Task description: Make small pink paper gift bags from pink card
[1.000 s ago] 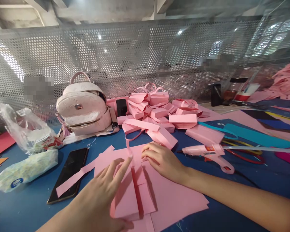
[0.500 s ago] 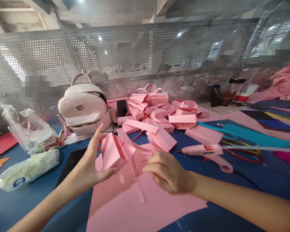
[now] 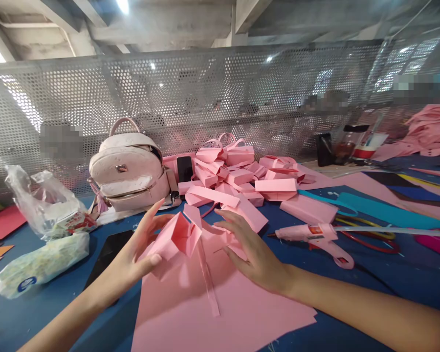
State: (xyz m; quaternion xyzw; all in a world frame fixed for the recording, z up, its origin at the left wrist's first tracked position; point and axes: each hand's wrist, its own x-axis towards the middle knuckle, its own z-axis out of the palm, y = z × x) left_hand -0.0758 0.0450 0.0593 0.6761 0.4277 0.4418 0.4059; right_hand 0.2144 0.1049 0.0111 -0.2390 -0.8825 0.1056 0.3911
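- My left hand (image 3: 141,249) is partly curled, thumb in front and fingers behind, gripping a folded pink paper piece (image 3: 172,239).
- My right hand (image 3: 253,249) is half open, thumb and fingers apart, at the paper piece's right end; cannot tell whether it touches.
- Paper piece: held tilted between my hands, its open fold showing, above large pink sheets (image 3: 220,327).
- Narrow pink strip (image 3: 208,283): extends from beneath the piece toward me, over the sheets.
- Right of the sheets: pink glue gun (image 3: 308,233) on the blue table (image 3: 352,318), nozzle pointing left.
- Beyond my hands: heap of folded pink paper pieces (image 3: 240,176), some with loop handles.
- Left of the heap: upright phone (image 3: 185,168), then pale backpack (image 3: 128,166).
- Far left: patterned soft pack (image 3: 44,261) in front of a clear plastic bag (image 3: 40,205).
- Behind: perforated metal screen (image 3: 190,88).
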